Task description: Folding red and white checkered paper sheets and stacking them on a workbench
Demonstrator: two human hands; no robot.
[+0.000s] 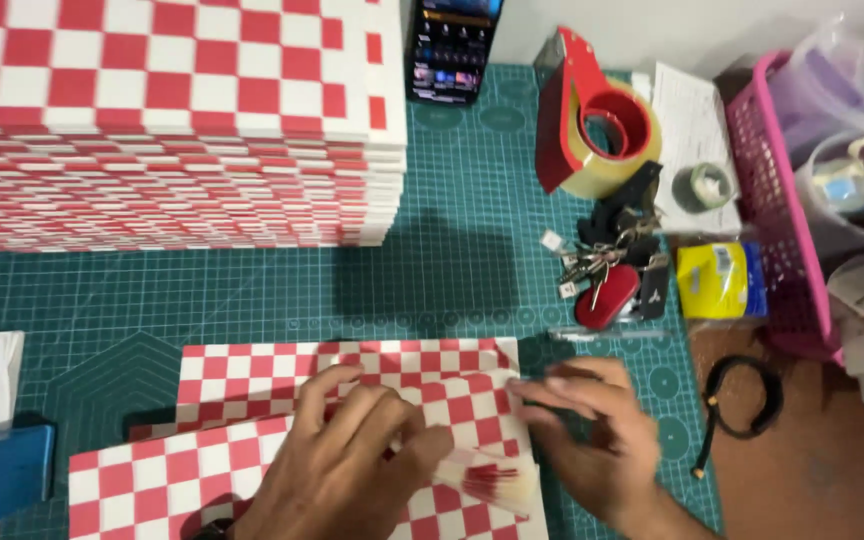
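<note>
Red-checked paper sheet lies flattened under my left hand while my right hand pinches its edge, steadying the fold.

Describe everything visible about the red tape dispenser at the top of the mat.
The tape dispenser is a handheld packing type with a flat red frame that looks like painted metal or plastic, and a red hub holding a roll of clear, yellowish tape. It lies tilted at the far edge of the green cutting mat, next to a sheet of white paper. A bunch of keys lies just in front. Neither hand touches it.
</note>
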